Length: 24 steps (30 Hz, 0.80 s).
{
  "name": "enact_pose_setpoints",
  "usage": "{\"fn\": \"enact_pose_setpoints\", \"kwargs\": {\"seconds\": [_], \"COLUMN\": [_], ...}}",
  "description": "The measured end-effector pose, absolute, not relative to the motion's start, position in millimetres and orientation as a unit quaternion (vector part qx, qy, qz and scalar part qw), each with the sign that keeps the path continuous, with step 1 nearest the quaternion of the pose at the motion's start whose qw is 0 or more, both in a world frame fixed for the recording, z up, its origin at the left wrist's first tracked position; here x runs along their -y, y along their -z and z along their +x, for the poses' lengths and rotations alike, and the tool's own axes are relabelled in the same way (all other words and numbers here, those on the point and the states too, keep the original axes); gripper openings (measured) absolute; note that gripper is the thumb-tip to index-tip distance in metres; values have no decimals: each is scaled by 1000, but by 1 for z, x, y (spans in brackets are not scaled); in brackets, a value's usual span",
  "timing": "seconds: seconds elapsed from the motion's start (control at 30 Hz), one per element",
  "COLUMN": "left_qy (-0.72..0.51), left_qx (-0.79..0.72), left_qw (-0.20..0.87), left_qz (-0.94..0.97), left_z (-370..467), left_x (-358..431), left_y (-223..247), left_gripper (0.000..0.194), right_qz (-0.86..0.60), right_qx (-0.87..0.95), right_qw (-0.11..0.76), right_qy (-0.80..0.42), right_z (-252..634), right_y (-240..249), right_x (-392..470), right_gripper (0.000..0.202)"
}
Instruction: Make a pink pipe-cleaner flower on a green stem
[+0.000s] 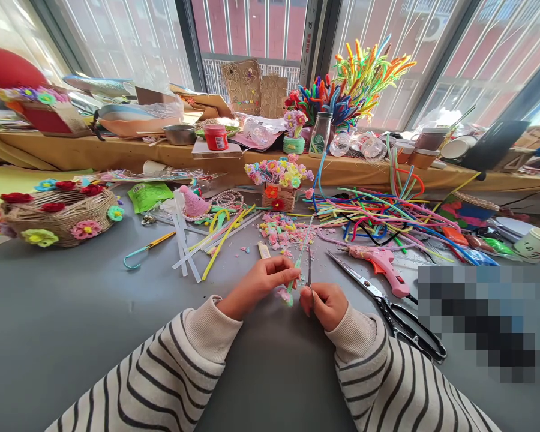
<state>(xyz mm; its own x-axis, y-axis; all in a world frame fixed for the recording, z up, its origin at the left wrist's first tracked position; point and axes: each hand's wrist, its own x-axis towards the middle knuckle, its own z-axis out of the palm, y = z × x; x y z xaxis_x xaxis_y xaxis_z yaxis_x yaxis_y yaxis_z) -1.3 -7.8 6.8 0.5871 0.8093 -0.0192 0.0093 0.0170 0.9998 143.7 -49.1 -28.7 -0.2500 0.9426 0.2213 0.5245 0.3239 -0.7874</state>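
Observation:
Between the thumb and fingers of my left hand (270,277) is a pale green pipe cleaner (304,243), its thin end pointing up and away. A small pink and green pipe-cleaner flower (285,296) hangs below those fingertips. My right hand (324,305) is closed around small scissors (309,267), whose narrow dark blades point upward just right of the pipe cleaner. The scissors' handles are mostly hidden by the fingers. Beyond both hands lies a heap of pink, yellow and blue clippings (281,231).
Large black-handled shears (384,300) and a pink glue gun (382,264) lie to the right. Loose pipe cleaners (387,216) spread behind them. Glue sticks (182,240), a crochet hook (148,249) and a flower-trimmed basket (67,213) are left. A flower pot (279,195) stands ahead.

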Motion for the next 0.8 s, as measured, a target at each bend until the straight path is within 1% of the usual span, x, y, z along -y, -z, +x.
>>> {"fn": "enact_pose_setpoints", "kwargs": {"seconds": [0.17,0.33,0.47,0.6,0.8], "left_qy": [-307,-307,-301,-309,-295], "left_qx": [-329,-341,-337,-333,-327], "left_qw": [640,640,657,662,667], "left_qz": [624,617,603,596,600], "left_z": [-1,-1,0,0,0], "left_x": [8,9,10,10,10], "left_y": [-5,-6,-8,-9,-8], "left_gripper": [22,25,26,25,26], "right_qz": [-484,-484,-493,-488,-468], "right_qx": [754,761,760,758,762], "right_qw": [328,319,322,339,341], "right_qy": [-301,-292,-275,-269,-289], "right_z": [144,145,144,144,144], "right_y": [29,31,31,30,29], "right_x": [50,50,48,48,49], "right_gripper": [60,57,54,55,58]}}
